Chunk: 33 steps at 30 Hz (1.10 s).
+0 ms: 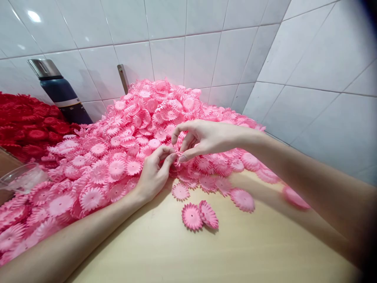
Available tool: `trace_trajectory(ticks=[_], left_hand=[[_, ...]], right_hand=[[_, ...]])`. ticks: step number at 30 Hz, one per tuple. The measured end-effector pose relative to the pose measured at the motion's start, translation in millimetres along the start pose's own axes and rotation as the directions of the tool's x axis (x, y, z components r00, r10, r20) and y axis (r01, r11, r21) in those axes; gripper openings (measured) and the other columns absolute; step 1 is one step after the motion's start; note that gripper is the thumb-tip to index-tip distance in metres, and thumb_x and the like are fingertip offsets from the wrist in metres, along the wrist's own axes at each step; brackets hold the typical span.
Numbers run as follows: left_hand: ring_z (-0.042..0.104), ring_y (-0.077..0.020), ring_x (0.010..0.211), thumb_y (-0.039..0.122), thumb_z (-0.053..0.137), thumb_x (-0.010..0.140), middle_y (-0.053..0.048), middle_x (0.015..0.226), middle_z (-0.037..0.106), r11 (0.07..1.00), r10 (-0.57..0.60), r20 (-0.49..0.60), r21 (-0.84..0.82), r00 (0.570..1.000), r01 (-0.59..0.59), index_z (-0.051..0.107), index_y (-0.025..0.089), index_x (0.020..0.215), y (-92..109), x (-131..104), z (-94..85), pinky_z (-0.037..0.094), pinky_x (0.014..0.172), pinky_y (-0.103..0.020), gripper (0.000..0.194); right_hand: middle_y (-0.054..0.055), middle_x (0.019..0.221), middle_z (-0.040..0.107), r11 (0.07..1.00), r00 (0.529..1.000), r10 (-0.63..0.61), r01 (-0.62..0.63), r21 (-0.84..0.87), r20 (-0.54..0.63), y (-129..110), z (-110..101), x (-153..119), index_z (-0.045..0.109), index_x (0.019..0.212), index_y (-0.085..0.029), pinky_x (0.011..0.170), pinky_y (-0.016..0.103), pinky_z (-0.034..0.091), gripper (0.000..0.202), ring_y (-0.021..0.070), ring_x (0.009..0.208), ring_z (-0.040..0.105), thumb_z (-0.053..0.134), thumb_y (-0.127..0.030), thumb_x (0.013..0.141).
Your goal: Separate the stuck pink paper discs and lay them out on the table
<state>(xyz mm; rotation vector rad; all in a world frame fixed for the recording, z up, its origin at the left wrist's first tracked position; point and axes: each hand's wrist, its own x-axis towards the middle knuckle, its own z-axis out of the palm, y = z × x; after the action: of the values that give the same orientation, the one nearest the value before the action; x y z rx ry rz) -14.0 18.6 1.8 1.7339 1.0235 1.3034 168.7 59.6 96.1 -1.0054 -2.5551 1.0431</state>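
Observation:
My left hand is closed in a pinch at the front of a big heap of pink scalloped flower discs. Just above and to its right, my right hand reaches in with thumb and fingers curled inward, fingertips almost meeting the left ones. Pink shows around both sets of fingertips, but what they grip cannot be told apart from the heap behind. Two flower discs lie overlapping on the pale wooden table below the hands. Another single disc rests close to the left wrist.
Red flower discs are piled at the far left. A dark blue bottle with a steel cap leans by the tiled wall. A clear plastic cup lies at the left edge, and a metal strip stands behind the heap.

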Motion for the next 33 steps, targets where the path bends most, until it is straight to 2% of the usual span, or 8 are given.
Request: trace_trajectory(ticks=[5, 11, 16, 19, 21, 25, 28, 33], left_hand=[[0.044, -0.0072, 0.057, 0.027, 0.048, 0.092, 0.003, 0.070, 0.051, 0.999, 0.024, -0.028, 0.037, 0.999, -0.023, 0.050, 0.019, 0.088, 4.0, -1.9, 0.0, 0.037, 0.052, -0.018, 0.009], [0.051, -0.0073, 0.060, 0.028, 0.046, 0.092, 0.003, 0.076, 0.048, 0.991, 0.016, -0.086, -0.128, 0.996, -0.027, 0.045, 0.022, 0.089, 7.4, -3.9, 3.7, 0.048, 0.058, -0.019, 0.007], [0.058, -0.0116, 0.078, 0.033, 0.049, 0.091, 0.000, 0.085, 0.054, 0.970, -0.053, -0.198, -0.244, 0.979, 0.003, 0.044, 0.021, 0.090, 0.3, 1.2, 2.0, 0.052, 0.062, -0.020, 0.012], [0.057, -0.0121, 0.078, 0.034, 0.053, 0.088, -0.002, 0.085, 0.055, 0.964, -0.100, -0.193, -0.262, 0.976, 0.047, 0.049, 0.019, 0.086, -1.9, 3.2, 0.9, 0.053, 0.063, -0.021, 0.016], [0.056, -0.0114, 0.074, 0.032, 0.057, 0.086, -0.002, 0.083, 0.055, 0.969, -0.098, -0.167, -0.240, 0.981, 0.056, 0.052, 0.017, 0.083, -0.9, 3.3, 1.4, 0.054, 0.064, -0.022, 0.016], [0.058, -0.0130, 0.081, 0.024, 0.066, 0.079, -0.002, 0.088, 0.058, 0.975, -0.082, -0.164, -0.218, 0.983, 0.045, 0.052, 0.017, 0.087, 4.4, 2.3, 3.6, 0.055, 0.066, -0.024, 0.018], [0.060, -0.0145, 0.090, 0.019, 0.066, 0.077, -0.004, 0.093, 0.059, 0.981, -0.071, -0.168, -0.192, 0.983, 0.038, 0.053, 0.015, 0.089, 7.5, 1.5, 4.5, 0.055, 0.070, -0.023, 0.018], [0.059, -0.0124, 0.087, 0.018, 0.066, 0.078, -0.003, 0.093, 0.060, 0.984, -0.064, -0.125, -0.174, 0.990, 0.042, 0.055, 0.015, 0.090, 10.8, 0.1, 3.6, 0.052, 0.074, -0.023, 0.017]], right_hand=[[0.005, 0.085, 0.071, 0.998, 1.000, -0.010, 0.011, 0.056, -0.008, 3.3, -4.1, 0.4, 0.054, 0.112, -0.020, 0.060, 0.028, 0.048, 0.045, 0.0166, 0.072, 0.065, 0.072, -0.035, 0.073], [0.003, 0.075, 0.069, 0.987, 0.998, -0.032, 0.039, 0.153, -0.048, 8.1, -8.9, -1.4, 0.057, 0.107, -0.019, 0.058, 0.028, 0.045, 0.036, 0.0143, 0.066, 0.061, 0.070, -0.032, 0.076], [0.002, 0.073, 0.066, 0.981, 0.977, -0.013, 0.054, 0.188, -0.212, 23.0, -24.0, -5.5, 0.058, 0.092, -0.019, 0.059, 0.028, 0.045, 0.026, 0.0137, 0.066, 0.059, 0.073, -0.026, 0.072], [0.002, 0.078, 0.066, 0.985, 0.949, -0.066, 0.112, 0.133, -0.310, 28.6, -32.5, -7.9, 0.063, 0.081, -0.017, 0.069, 0.030, 0.047, 0.010, 0.0142, 0.074, 0.060, 0.068, -0.023, 0.074], [0.003, 0.080, 0.067, 0.993, 0.955, -0.081, 0.103, 0.065, -0.284, 25.9, -33.0, -8.6, 0.067, 0.080, -0.017, 0.072, 0.031, 0.048, 0.009, 0.0157, 0.077, 0.061, 0.067, -0.025, 0.074], [0.004, 0.071, 0.064, 0.997, 0.960, -0.058, 0.043, -0.060, -0.275, 11.9, -22.9, -6.5, 0.065, 0.074, -0.015, 0.059, 0.028, 0.045, 0.015, 0.0143, 0.066, 0.058, 0.072, -0.028, 0.071], [0.002, 0.072, 0.064, 0.990, 0.957, -0.072, 0.035, -0.136, -0.281, 5.0, -14.0, -4.1, 0.062, 0.082, -0.016, 0.056, 0.027, 0.043, 0.019, 0.0134, 0.065, 0.057, 0.074, -0.024, 0.069], [-0.001, 0.066, 0.060, 0.983, 0.976, -0.098, 0.065, -0.173, -0.193, 2.4, -5.2, -2.5, 0.054, 0.088, -0.018, 0.047, 0.025, 0.037, 0.021, 0.0097, 0.053, 0.049, 0.068, -0.026, 0.076]])
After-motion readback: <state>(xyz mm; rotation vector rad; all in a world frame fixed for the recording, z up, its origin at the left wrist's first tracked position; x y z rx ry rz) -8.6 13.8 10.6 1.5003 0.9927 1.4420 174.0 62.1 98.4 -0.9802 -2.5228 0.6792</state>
